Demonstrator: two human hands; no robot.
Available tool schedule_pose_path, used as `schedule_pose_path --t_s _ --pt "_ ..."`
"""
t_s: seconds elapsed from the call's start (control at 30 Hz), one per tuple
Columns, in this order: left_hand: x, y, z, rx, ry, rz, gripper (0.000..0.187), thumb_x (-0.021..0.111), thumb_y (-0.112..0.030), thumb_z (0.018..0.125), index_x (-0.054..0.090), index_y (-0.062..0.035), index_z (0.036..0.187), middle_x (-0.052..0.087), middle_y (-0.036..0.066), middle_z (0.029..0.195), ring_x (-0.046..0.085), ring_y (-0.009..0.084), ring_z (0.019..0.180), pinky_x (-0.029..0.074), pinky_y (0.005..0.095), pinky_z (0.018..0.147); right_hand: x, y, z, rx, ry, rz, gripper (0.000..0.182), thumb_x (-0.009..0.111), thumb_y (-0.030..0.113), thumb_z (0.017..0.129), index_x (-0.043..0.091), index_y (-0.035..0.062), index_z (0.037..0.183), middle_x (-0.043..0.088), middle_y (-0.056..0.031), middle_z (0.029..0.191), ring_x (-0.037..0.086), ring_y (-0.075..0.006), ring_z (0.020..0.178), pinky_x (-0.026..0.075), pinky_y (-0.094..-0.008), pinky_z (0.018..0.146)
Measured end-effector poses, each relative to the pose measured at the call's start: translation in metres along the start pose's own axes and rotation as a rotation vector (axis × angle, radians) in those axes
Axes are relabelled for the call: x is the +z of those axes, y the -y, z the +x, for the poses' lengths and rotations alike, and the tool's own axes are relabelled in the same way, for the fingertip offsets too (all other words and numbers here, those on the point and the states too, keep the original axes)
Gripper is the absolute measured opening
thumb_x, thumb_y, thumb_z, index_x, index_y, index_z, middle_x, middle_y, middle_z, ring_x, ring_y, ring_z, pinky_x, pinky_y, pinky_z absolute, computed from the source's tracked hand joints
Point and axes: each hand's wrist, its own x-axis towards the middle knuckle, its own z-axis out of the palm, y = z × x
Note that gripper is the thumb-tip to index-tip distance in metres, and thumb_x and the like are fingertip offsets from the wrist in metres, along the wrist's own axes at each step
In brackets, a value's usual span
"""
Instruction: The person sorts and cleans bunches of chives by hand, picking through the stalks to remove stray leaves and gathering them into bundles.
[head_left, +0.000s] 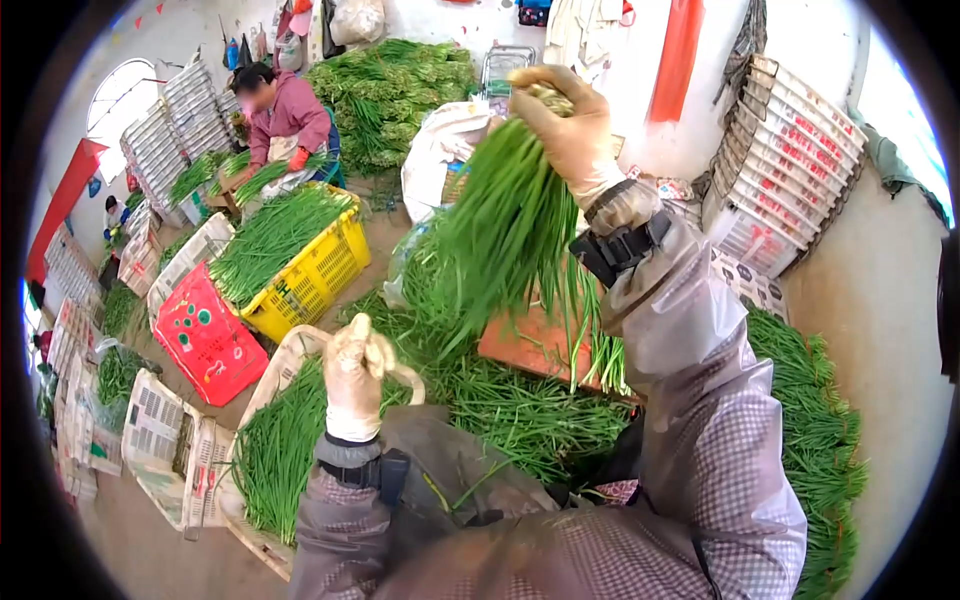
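Observation:
My right hand, in a pale glove, is raised and closed around the stem ends of a bunch of garlic chives. Their long green leaves hang down and fan out to the left. Lower down, my left hand, gloved too, has its fingers curled together; whatever they may hold is too small to make out. It is near the handle and rim of a pale basket full of chives. Loose chives lie in front of me, around a reddish-brown board.
A yellow crate heaped with chives and a red panel stand at left. Behind them a co-worker sits handling chives. A large chive pile is at the back. Stacked white crates and bundled chives line the right.

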Motion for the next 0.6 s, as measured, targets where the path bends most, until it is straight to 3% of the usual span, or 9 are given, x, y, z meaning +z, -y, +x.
schedule_pose_path --t_s 0.07,0.13,0.2,0.27,0.33,0.37,0.43,0.57,0.6 --pt "0.021 0.005 0.007 -0.099 0.199 -0.137 0.039 0.061 -0.036 0.094 0.055 -0.0086 0.067 0.055 0.004 0.059 0.052 0.0136 0.056 0.039 0.0252 0.055 0.017 0.01 -0.013 -0.282 0.081 -0.201 0.018 0.069 0.012 0.081 0.069 0.008 0.098 0.069 -0.0039 0.083 0.065 -0.0135 0.07 0.053 -0.0272 0.06" --pt "0.049 0.023 0.009 -0.325 0.169 -0.454 0.038 0.054 -0.042 0.097 0.063 -0.0081 0.081 0.059 0.005 0.068 0.058 0.022 0.069 0.051 0.0412 0.073 0.023 0.014 -0.033 -0.602 0.217 -0.51 0.02 0.067 0.009 0.078 0.068 0.0116 0.098 0.067 -0.0085 0.078 0.066 -0.0266 0.067 0.055 -0.0336 0.057" --pt "0.038 0.083 0.023 -0.545 0.578 -0.627 0.072 0.04 -0.068 0.091 0.064 -0.0044 0.114 0.063 0.02 0.12 0.061 0.0375 0.111 0.042 0.0551 0.101 0.025 -0.007 -0.076 -0.604 0.448 -0.52 0.008 0.061 0.013 0.085 0.064 0.0087 0.09 0.061 -0.0085 0.074 0.061 -0.0259 0.064 0.053 -0.0343 0.053" --pt "0.057 0.11 0.012 -0.835 0.526 -0.723 0.089 0.044 -0.077 0.082 0.047 -0.0068 0.137 0.046 0.022 0.142 0.05 0.0391 0.125 0.035 0.056 0.108 0.025 -0.024 -0.124 -0.699 0.548 -0.558 0.006 0.063 0.014 0.08 0.062 0.008 0.08 0.056 -0.0077 0.063 0.059 -0.0266 0.058 0.049 -0.0383 0.048" --pt "0.054 0.161 -0.005 -0.847 0.599 -0.989 0.083 0.037 -0.072 0.089 0.04 -0.0071 0.141 0.047 0.022 0.139 0.047 0.0334 0.129 0.036 0.0533 0.109 0.018 -0.06 -0.19 -0.589 0.738 -0.508 0.009 0.063 0.014 0.075 0.062 0.0056 0.079 0.058 -0.0075 0.073 0.06 -0.0244 0.071 0.052 -0.0381 0.061" --pt "0.061 0.167 -0.017 -0.811 0.204 -0.989 0.08 0.035 -0.073 0.089 0.048 -0.0074 0.133 0.057 0.017 0.126 0.054 0.0313 0.12 0.04 0.0528 0.104 0.015 -0.088 -0.232 -0.597 0.842 -0.534 0.015 0.065 0.017 0.072 0.061 0.0043 0.081 0.059 -0.0077 0.079 0.06 -0.0242 0.077 0.052 -0.0384 0.069" --pt "0.021 0.243 -0.03 -0.911 0.434 -1.084 0.065 0.036 -0.068 0.092 0.055 -0.0121 0.121 0.064 0.01 0.111 0.062 0.0268 0.1 0.051 0.0498 0.088 0.013 -0.121 -0.312 -0.359 0.744 -0.328 0.022 0.068 0.016 0.069 0.06 0.0033 0.086 0.057 -0.01 0.083 0.059 -0.0293 0.082 0.052 -0.0411 0.072" --pt "0.015 0.272 -0.062 -1.036 0.311 -1.073 0.062 0.039 -0.066 0.093 0.055 -0.0132 0.12 0.064 0.009 0.109 0.064 0.0256 0.094 0.055 0.0477 0.082 -0.007 -0.092 -0.338 -0.236 0.836 -0.228 0.024 0.065 0.027 0.085 0.064 0.0026 0.088 0.064 -0.0127 0.097 0.062 -0.0311 0.09 0.051 -0.039 0.085" --pt "0.02 0.269 -0.068 -1.064 0.23 -1.088 0.062 0.039 -0.066 0.092 0.055 -0.0132 0.12 0.064 0.009 0.109 0.064 0.0256 0.094 0.055 0.0475 0.081 -0.009 -0.093 -0.348 0.003 0.717 -0.068 0.022 0.065 0.024 0.086 0.065 0.002 0.089 0.064 -0.0119 0.097 0.062 -0.0288 0.091 0.05 -0.0374 0.086"
